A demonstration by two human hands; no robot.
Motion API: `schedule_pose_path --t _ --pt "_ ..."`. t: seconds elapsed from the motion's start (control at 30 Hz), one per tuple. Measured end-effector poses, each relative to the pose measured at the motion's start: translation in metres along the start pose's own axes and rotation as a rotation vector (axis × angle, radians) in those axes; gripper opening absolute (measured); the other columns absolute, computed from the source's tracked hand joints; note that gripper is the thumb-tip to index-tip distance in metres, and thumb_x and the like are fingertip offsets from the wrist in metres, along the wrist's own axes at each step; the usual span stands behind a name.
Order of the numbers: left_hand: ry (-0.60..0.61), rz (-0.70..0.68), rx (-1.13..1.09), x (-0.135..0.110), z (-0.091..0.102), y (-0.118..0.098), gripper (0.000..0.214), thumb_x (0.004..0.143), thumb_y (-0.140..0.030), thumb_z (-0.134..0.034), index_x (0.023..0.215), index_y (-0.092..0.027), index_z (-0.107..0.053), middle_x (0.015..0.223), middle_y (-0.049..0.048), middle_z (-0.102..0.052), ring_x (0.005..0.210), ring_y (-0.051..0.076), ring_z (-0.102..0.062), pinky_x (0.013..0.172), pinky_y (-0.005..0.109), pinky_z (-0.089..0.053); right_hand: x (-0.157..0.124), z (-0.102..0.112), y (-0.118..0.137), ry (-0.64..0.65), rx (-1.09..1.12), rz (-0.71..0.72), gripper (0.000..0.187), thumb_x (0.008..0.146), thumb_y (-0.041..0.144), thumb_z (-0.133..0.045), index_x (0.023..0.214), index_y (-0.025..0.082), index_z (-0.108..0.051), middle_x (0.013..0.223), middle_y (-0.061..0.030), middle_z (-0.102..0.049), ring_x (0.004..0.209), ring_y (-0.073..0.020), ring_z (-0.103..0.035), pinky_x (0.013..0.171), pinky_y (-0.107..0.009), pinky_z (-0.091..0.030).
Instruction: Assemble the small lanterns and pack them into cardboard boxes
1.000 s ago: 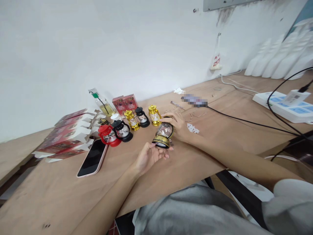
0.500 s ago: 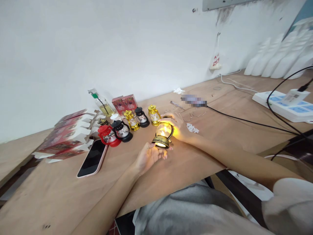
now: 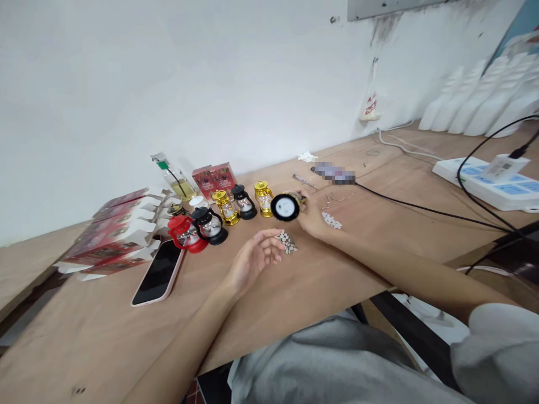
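Observation:
My right hand (image 3: 312, 216) is closed around a small lantern (image 3: 286, 207), tilted so its round base, white inside a black ring, faces me. No glow shows from it. My left hand (image 3: 257, 253) is apart from the lantern, palm turned inward with loosely curled, separated fingers and nothing in them. Beside its fingertips lies a small heap of silvery button cells (image 3: 288, 243). To the left stand a gold lantern (image 3: 263, 197), a black lantern (image 3: 244, 202), another gold lantern (image 3: 226, 206), a second black lantern (image 3: 209, 225) and a red lantern (image 3: 186, 233).
A phone (image 3: 159, 272) lies at the left beside stacked red-and-white boxes (image 3: 122, 227). Behind the lanterns are red boxes (image 3: 214, 179) and a bottle of yellowish liquid (image 3: 179, 182). A screwdriver (image 3: 304, 180), white pieces (image 3: 332, 220) and a power strip (image 3: 488, 182) lie rightward.
The lantern has tipped so its underside faces me, and its yellow glow has gone out. My left hand has let go of its base, and the button cells are uncovered.

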State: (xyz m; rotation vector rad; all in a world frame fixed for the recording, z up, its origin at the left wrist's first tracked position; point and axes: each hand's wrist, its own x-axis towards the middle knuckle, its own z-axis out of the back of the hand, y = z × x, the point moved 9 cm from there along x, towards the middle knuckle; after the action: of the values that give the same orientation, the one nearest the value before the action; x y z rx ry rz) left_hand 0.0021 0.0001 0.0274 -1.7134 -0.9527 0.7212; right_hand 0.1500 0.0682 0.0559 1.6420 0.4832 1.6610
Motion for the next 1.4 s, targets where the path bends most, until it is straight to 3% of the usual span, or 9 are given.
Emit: schedule_pose_path --t 0.1,0.23,0.33,0.53,0.63,0.87,1.03,1.4 --pt "-0.152 -0.069 0.208 0.010 0.026 -0.012 0.034 0.072 -0.039 -0.068 0.097 -0.015 -0.064 0.079 0.0023 -0.062 0.066 0.011 -0.053 0.063 0.023 -0.039 0.001 0.000 -0.026 -0.079 0.175 -0.226 0.039 0.067 0.032 -0.073 0.100 0.019 -0.058 0.102 -0.0066 -0.067 0.097 -0.0231 -0.062 0.090 -0.042 -0.050" --pt "-0.300 -0.219 0.630 0.035 0.054 -0.031 0.025 0.069 -0.032 -0.067 0.087 -0.015 -0.063 0.079 0.0027 -0.062 0.068 0.012 -0.054 0.063 0.023 -0.040 0.000 -0.005 -0.031 -0.097 0.289 -0.321 0.055 0.061 0.040 -0.078 0.106 0.018 -0.057 0.111 -0.0098 -0.067 0.104 -0.0229 -0.062 0.097 -0.044 -0.047" --pt "-0.273 -0.295 1.015 0.057 0.045 -0.035 0.018 0.077 -0.026 -0.056 0.089 -0.014 -0.062 0.081 0.0043 -0.063 0.068 0.014 -0.056 0.064 0.025 -0.044 -0.001 -0.005 -0.027 -0.106 0.347 -0.351 0.055 0.058 0.041 -0.080 0.102 0.018 -0.058 0.112 -0.0104 -0.067 0.107 -0.0231 -0.061 0.098 -0.044 -0.047" --pt "-0.178 -0.277 1.321 0.090 0.007 -0.029 0.009 0.075 -0.017 -0.063 0.083 -0.015 -0.063 0.089 0.0073 -0.063 0.086 0.023 -0.060 0.082 0.034 -0.046 -0.008 0.003 -0.037 -0.159 0.407 -0.575 0.051 0.058 0.040 -0.079 0.099 0.021 -0.057 0.114 -0.0084 -0.065 0.105 -0.0256 -0.061 0.084 -0.045 -0.055" --pt "-0.176 -0.232 1.441 0.099 -0.001 -0.025 0.011 0.075 -0.016 -0.065 0.085 -0.013 -0.062 0.096 0.0122 -0.062 0.091 0.028 -0.061 0.085 0.039 -0.045 -0.009 0.004 -0.037 -0.144 0.432 -0.631 0.052 0.058 0.038 -0.079 0.102 0.023 -0.055 0.117 -0.0071 -0.064 0.106 -0.0262 -0.061 0.082 -0.046 -0.055" --pt "-0.207 -0.161 1.538 0.104 0.004 -0.016 0.011 0.080 -0.022 -0.063 0.087 -0.014 -0.061 0.098 0.0135 -0.062 0.096 0.028 -0.061 0.085 0.039 -0.046 -0.006 0.002 -0.029 -0.103 0.470 -0.643 0.050 0.059 0.034 -0.080 0.102 0.024 -0.056 0.111 -0.0054 -0.066 0.107 -0.0263 -0.061 0.077 -0.045 -0.057" --pt "-0.209 -0.177 1.495 0.106 0.010 -0.013 0.012 0.081 -0.023 -0.063 0.088 -0.014 -0.061 0.094 0.0114 -0.064 0.088 0.024 -0.062 0.080 0.034 -0.047 -0.005 0.000 -0.027 -0.089 0.509 -0.644 0.052 0.058 0.033 -0.080 0.104 0.024 -0.056 0.115 -0.0068 -0.065 0.108 -0.0276 -0.061 0.072 -0.042 -0.058" --pt "-0.152 -0.164 1.371 0.115 0.017 -0.007 0.006 0.078 -0.021 -0.064 0.077 -0.015 -0.062 0.077 0.0056 -0.067 0.073 0.019 -0.062 0.068 0.029 -0.047 -0.007 -0.002 -0.028 -0.054 0.506 -0.667 0.051 0.058 0.030 -0.080 0.102 0.027 -0.054 0.116 -0.0042 -0.065 0.112 -0.0278 -0.059 0.075 -0.047 -0.058"
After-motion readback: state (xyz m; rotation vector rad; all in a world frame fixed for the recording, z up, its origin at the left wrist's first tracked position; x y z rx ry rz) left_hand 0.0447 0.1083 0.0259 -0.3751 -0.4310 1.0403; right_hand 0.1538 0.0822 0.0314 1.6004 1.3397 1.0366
